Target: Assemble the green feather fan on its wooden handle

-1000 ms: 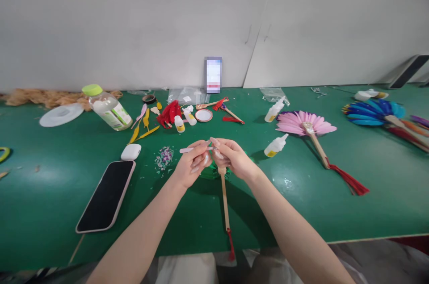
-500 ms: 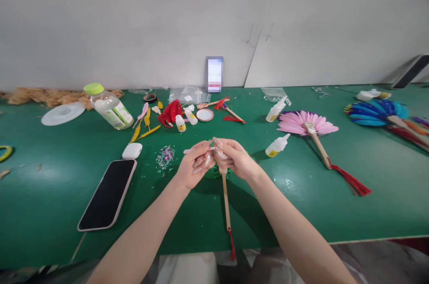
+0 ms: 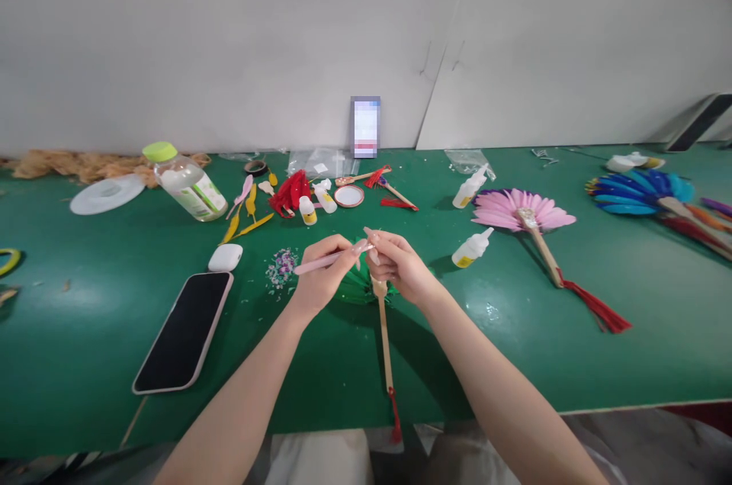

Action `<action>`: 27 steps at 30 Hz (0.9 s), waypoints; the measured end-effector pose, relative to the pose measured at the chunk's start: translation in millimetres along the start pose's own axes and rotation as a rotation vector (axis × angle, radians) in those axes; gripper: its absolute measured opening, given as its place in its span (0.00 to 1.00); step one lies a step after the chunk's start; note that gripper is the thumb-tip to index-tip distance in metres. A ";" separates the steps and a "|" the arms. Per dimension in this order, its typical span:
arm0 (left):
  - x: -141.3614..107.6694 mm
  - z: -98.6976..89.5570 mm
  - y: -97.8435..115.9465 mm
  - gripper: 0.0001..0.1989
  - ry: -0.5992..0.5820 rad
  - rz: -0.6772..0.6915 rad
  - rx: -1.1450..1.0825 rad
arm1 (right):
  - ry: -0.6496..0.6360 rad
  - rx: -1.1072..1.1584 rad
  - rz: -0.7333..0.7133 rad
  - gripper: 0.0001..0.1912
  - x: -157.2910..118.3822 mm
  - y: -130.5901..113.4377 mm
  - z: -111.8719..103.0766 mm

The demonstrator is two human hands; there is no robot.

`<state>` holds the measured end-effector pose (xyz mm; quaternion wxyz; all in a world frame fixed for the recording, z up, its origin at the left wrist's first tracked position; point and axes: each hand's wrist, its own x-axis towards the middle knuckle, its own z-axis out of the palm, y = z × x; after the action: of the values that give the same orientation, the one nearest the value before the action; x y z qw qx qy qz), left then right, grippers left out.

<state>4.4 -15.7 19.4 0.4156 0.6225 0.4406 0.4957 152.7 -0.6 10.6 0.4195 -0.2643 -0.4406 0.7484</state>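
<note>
My left hand (image 3: 325,275) is closed on a slim pink tool (image 3: 318,264), whose tip points right toward my other hand. Fingers pinched, my right hand (image 3: 400,264) meets that tip; anything tiny between its fingertips is too small to make out. Beneath both hands lies a green feather fan (image 3: 355,285), partly hidden by them. Its wooden handle (image 3: 386,348) runs toward the table's front edge and ends in a red tassel (image 3: 395,416). Purple and white chips (image 3: 281,268) are scattered left of my left hand.
A dark phone (image 3: 184,332) and white case (image 3: 226,258) lie left. Behind stand a green-capped bottle (image 3: 191,184), small glue bottles (image 3: 307,210) and red feathers (image 3: 290,194). To the right are another glue bottle (image 3: 472,248), a pink fan (image 3: 523,212) and a blue fan (image 3: 640,191).
My left hand has shifted left and turned, showing more of the pink tool. My right hand has moved slightly. More of the green feathers shows between them.
</note>
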 end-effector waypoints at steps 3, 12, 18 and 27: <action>-4.0 1.6 1.7 0.12 0.040 0.177 0.237 | 0.024 -0.014 -0.005 0.19 0.4 -0.2 0.1; -7.9 1.6 -12.5 0.07 0.029 0.491 0.539 | 0.091 -0.143 -0.079 0.19 1.1 -0.9 1.5; -8.9 0.3 -22.3 0.06 0.036 0.683 0.750 | 0.134 -0.309 -0.152 0.22 2.7 0.4 0.8; -5.9 4.1 -18.8 0.11 0.113 0.820 0.779 | 0.155 -0.521 -0.279 0.21 2.4 1.5 -2.7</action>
<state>5.2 -16.7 -0.7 -0.0954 0.8224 0.3349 0.4499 153.0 2.2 7.9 0.4686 -0.3564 -0.6163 0.5230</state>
